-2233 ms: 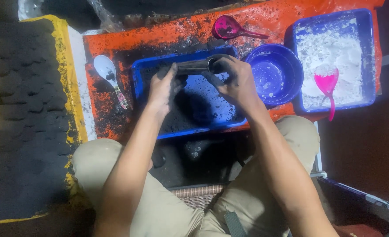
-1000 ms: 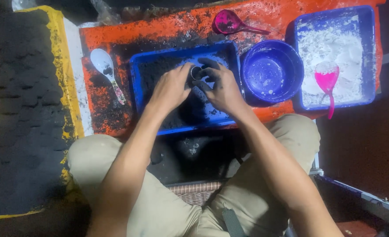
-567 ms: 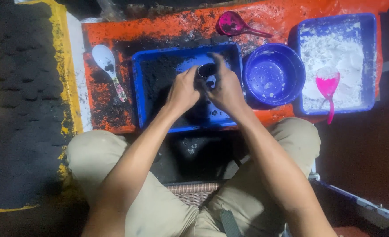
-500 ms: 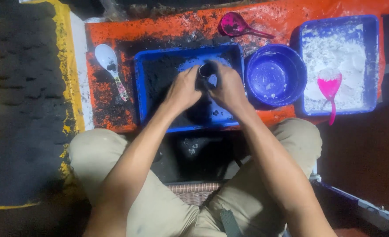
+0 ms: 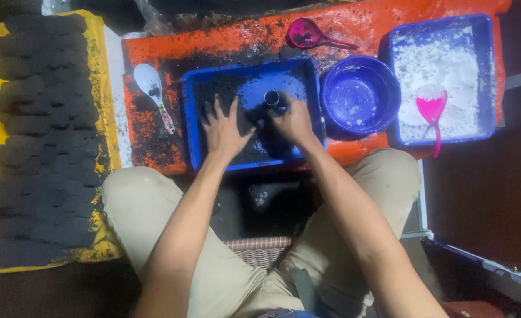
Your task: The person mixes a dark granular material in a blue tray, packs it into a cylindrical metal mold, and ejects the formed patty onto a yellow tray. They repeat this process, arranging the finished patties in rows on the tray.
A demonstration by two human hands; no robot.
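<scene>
A blue tray (image 5: 192, 126) full of black powder lies on the orange sheet in front of me. My left hand (image 5: 225, 126) rests flat in the powder with its fingers spread. My right hand (image 5: 293, 121) grips a short dark tube (image 5: 271, 98) that stands upright in the tray, its open end facing up. Both hands are smeared black.
A blue bowl (image 5: 360, 94) stands right of the tray, then a second blue tray (image 5: 487, 76) of white powder with a pink scoop (image 5: 431, 106). A magenta scoop (image 5: 307, 34) lies at the back, a white spoon (image 5: 151, 88) at the left. Rows of black pressed pieces (image 5: 37, 147) cover a yellow sheet.
Both hands were together around the tube. My left hand has come off it and spread flat on the powder; the tube now stands upright in my right hand.
</scene>
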